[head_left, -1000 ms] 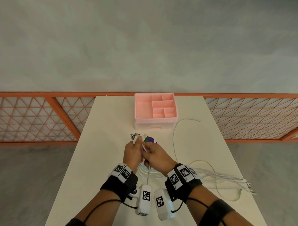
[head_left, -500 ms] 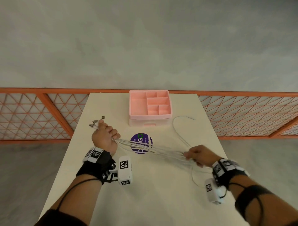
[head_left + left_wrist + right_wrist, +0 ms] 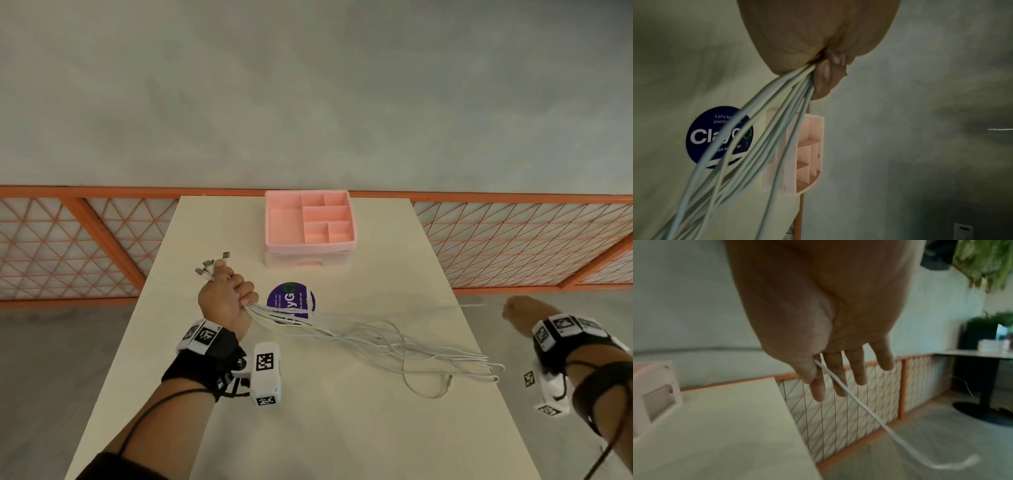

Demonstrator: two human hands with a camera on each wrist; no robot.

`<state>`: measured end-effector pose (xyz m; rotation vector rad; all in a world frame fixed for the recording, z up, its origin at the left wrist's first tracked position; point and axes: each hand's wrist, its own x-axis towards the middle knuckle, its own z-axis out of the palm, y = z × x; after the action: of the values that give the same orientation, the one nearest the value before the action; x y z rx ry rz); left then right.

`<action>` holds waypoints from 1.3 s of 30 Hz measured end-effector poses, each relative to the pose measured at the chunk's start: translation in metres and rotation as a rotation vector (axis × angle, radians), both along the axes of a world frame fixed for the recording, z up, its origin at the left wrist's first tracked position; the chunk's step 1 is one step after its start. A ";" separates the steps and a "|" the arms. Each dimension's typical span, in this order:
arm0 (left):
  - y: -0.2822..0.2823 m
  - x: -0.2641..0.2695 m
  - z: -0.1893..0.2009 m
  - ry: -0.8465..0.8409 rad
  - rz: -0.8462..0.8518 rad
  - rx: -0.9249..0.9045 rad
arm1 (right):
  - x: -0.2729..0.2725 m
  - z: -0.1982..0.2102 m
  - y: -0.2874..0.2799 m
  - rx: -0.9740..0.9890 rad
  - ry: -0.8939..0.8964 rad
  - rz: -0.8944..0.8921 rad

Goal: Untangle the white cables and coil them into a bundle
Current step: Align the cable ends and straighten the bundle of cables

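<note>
Several white cables (image 3: 370, 337) fan across the cream table (image 3: 308, 428) from left to right. My left hand (image 3: 239, 294) grips them in a fist near their plug ends, and the USB plugs (image 3: 209, 269) stick out above the thumb. In the left wrist view the cables (image 3: 756, 129) stream out from under the curled left hand (image 3: 822, 69). My right hand (image 3: 517, 315) hovers past the table's right edge. In the right wrist view its thumb and forefinger (image 3: 816, 374) pinch a single white cable (image 3: 851, 395); the other fingers are straight. The cables' loose ends (image 3: 493, 371) lie on the table.
A pink compartment organiser (image 3: 310, 219) stands at the back middle of the table. A round purple sticker (image 3: 291, 301) lies flat under the cables near my left hand. An orange lattice railing (image 3: 85, 246) runs behind the table, with grey floor on both sides.
The hands were together at the table's middle. The left has moved left with the plug ends; the right slid far right along the cables, past the table edge, now pinching one strand.
</note>
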<state>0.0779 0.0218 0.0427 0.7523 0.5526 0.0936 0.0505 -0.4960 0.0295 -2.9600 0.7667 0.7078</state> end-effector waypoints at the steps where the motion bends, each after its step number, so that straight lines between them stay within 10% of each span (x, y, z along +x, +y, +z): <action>1: -0.002 0.000 0.000 -0.002 -0.008 -0.004 | -0.003 -0.015 0.000 -0.029 0.050 0.018; 6: -0.011 0.001 0.004 -0.010 -0.045 -0.012 | 0.004 -0.029 0.073 0.245 0.168 0.118; 12: -0.035 0.003 0.011 -0.028 -0.076 -0.012 | 0.018 0.028 0.276 0.953 -0.194 0.440; 17: -0.028 0.009 0.027 -0.053 -0.073 0.022 | 0.007 0.001 0.357 0.838 -0.170 0.641; 24: 0.023 0.020 0.013 -0.044 0.098 0.002 | -0.014 -0.064 0.252 0.467 -0.103 0.431; 39: 0.026 0.018 -0.012 0.114 0.055 -0.040 | -0.038 -0.048 0.031 0.036 -0.111 0.122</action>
<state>0.0960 0.0476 0.0302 0.7070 0.6814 0.0906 0.0125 -0.4650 -0.0181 -3.0033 0.5645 0.5498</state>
